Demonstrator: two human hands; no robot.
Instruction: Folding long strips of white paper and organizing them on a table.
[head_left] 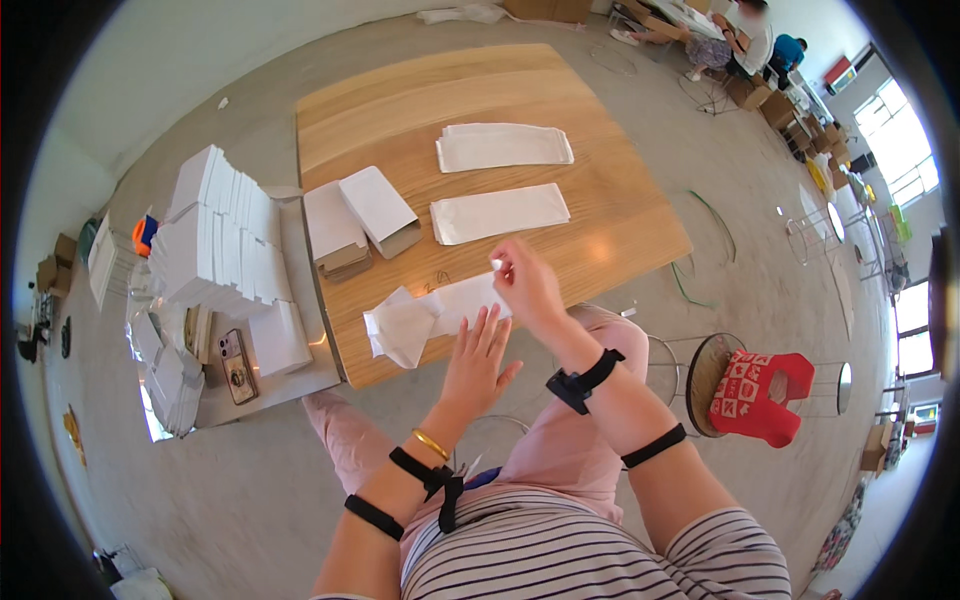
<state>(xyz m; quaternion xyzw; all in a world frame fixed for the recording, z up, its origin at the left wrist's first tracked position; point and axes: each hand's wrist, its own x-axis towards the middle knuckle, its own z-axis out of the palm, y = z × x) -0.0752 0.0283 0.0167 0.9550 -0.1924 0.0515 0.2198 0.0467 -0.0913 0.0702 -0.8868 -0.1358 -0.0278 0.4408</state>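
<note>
My left hand (478, 362) lies with its fingers stretched out on the lower edge of a white paper strip (460, 303) near the table's front edge. At the strip's right end, my right hand (530, 287) is closed in a pinch. A small white piece (497, 264) shows at its fingertips; whether it belongs to the strip I cannot tell. Thin, wrinkled white paper (402, 328) spreads over the strip's left end. Beyond my hands lie two flat stacks of white paper sleeves, a nearer one (500, 213) and a farther one (505, 147).
Two white boxes (378, 205) stand on the wooden table's left side (600, 200). Left of it, a lower surface bears piled white boxes (220, 240) and a phone (238, 366). A red bag (760, 395) sits on a stool at right. Two people work in the far right.
</note>
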